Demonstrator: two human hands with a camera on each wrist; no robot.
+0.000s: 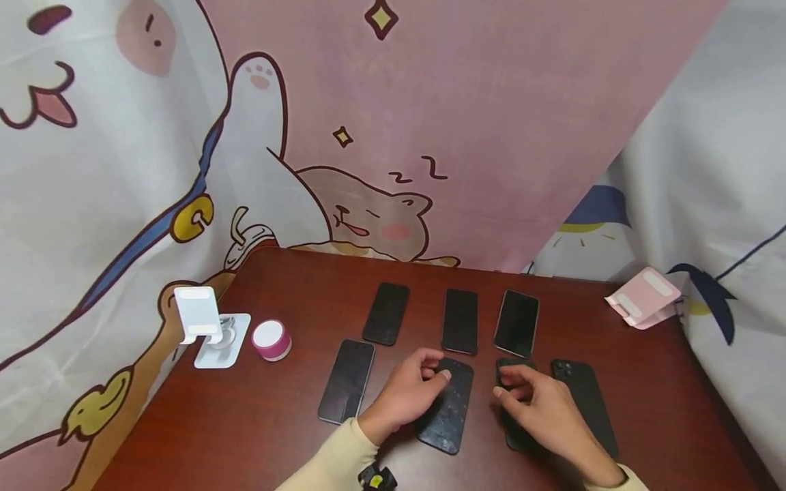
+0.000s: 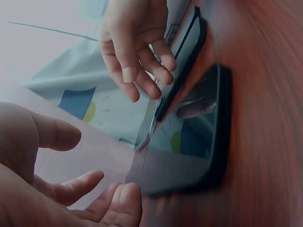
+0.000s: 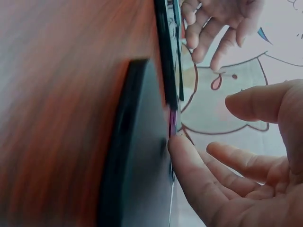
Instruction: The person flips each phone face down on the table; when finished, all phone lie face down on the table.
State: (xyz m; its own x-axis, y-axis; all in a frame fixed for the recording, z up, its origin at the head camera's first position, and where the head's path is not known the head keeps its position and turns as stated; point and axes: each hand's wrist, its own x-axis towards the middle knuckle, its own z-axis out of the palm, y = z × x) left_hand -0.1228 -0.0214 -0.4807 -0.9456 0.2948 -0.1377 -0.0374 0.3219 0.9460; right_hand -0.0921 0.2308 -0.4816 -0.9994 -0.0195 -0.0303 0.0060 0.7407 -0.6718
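In the head view my left hand (image 1: 408, 389) hovers by a phone (image 1: 448, 412) with a scuffed-looking dark screen, its fingers loosely bent and holding nothing. My right hand (image 1: 540, 406) is over another dark phone (image 1: 516, 429), covering much of it. Beside that hand lies a black phone (image 1: 586, 399) with its camera side up. In the left wrist view, a gap shows between the left hand (image 2: 71, 179) and the phone (image 2: 189, 146) with a glossy, reflecting screen. The right wrist view has the right hand (image 3: 241, 175) with thumb and fingers apart, close over a phone (image 3: 137, 156).
Further back lie three phones, at left (image 1: 386, 314), middle (image 1: 460, 320) and right (image 1: 517, 324); another phone (image 1: 346, 382) is left of my left hand. A white phone stand (image 1: 205, 327) and a pink-and-white round container (image 1: 271, 339) stand left, a pink stand (image 1: 645, 296) right.
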